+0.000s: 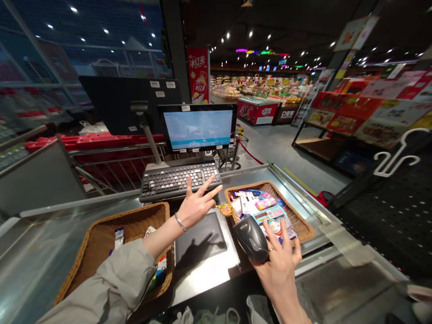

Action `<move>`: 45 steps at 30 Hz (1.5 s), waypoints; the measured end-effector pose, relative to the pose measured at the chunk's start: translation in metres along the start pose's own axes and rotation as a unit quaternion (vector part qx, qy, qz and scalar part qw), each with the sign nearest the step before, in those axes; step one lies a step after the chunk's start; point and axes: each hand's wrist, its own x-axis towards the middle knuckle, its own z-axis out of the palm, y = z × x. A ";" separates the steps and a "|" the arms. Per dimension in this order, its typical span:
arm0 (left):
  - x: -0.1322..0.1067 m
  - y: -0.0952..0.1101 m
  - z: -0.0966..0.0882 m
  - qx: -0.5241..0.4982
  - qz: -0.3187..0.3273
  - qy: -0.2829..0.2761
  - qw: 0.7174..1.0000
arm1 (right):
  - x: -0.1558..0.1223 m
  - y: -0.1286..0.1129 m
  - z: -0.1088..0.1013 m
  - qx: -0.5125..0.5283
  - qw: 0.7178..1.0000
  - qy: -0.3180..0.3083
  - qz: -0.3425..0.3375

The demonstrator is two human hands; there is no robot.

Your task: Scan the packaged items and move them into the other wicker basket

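My left hand (195,209), with a bracelet at the wrist, is just in front of the black keyboard (178,180). Three of its fingers are spread, while a small round candy in a gold wrapper (225,209) is at its thumb side, apparently pinched by its wrapper end. My right hand (278,258) has the black barcode scanner (250,238) at its thumb side and grips it; the other fingers stretch over the right wicker basket (305,231). Several small colourful packets (266,203) lie in that basket, partly covered by the scanner and fingers.
A left wicker basket (91,261) holds a few packets, partly hidden by my sleeve. Between the baskets is a dark flat panel (202,238) on the metal counter. A lit monitor (200,128) stands behind the keyboard. White hooks (398,155) hang at right.
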 end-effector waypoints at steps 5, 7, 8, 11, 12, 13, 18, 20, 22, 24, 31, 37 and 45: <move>0.017 0.012 0.021 -0.029 0.010 0.005 1.000 | -0.002 0.013 -0.003 -0.018 1.000 0.010 0.016; 0.024 0.016 0.030 -0.039 0.011 0.004 0.999 | -0.002 0.018 -0.003 -0.019 0.999 0.009 0.028; 0.027 0.018 0.033 -0.043 0.011 0.005 0.999 | -0.002 0.020 -0.003 -0.020 0.999 0.008 0.035; 0.038 0.026 0.044 -0.053 0.012 0.016 0.998 | -0.004 0.028 -0.004 -0.023 0.998 0.005 0.056; 0.043 0.029 0.048 -0.057 0.012 0.020 0.998 | -0.004 0.030 -0.004 -0.024 0.998 0.006 0.061; 0.047 0.032 0.052 -0.061 0.011 0.023 0.998 | -0.005 0.033 -0.004 -0.025 0.997 0.008 0.066; 0.077 0.051 0.084 -0.094 -0.019 0.027 0.995 | -0.007 0.046 -0.004 -0.023 0.996 -0.001 0.083; 0.089 0.059 0.099 -0.107 -0.056 0.022 0.992 | -0.007 0.050 -0.005 -0.024 0.996 -0.003 0.090; 0.098 0.065 0.110 -0.114 -0.091 0.004 0.989 | -0.007 0.053 -0.006 -0.026 0.995 -0.004 0.092; 0.101 0.069 0.114 -0.116 -0.108 -0.011 0.987 | -0.007 0.056 -0.006 -0.027 0.996 -0.005 0.090; 0.075 0.062 0.092 -0.112 -0.107 -0.043 0.987 | -0.004 0.057 0.001 -0.019 0.997 -0.005 0.078; 0.042 0.055 0.069 -0.110 -0.135 -0.054 0.983 | -0.001 0.046 0.010 0.005 0.998 -0.014 0.058; -0.006 0.052 0.032 -0.109 -0.206 -0.042 0.971 | 0.005 0.023 0.020 0.031 0.999 -0.018 0.021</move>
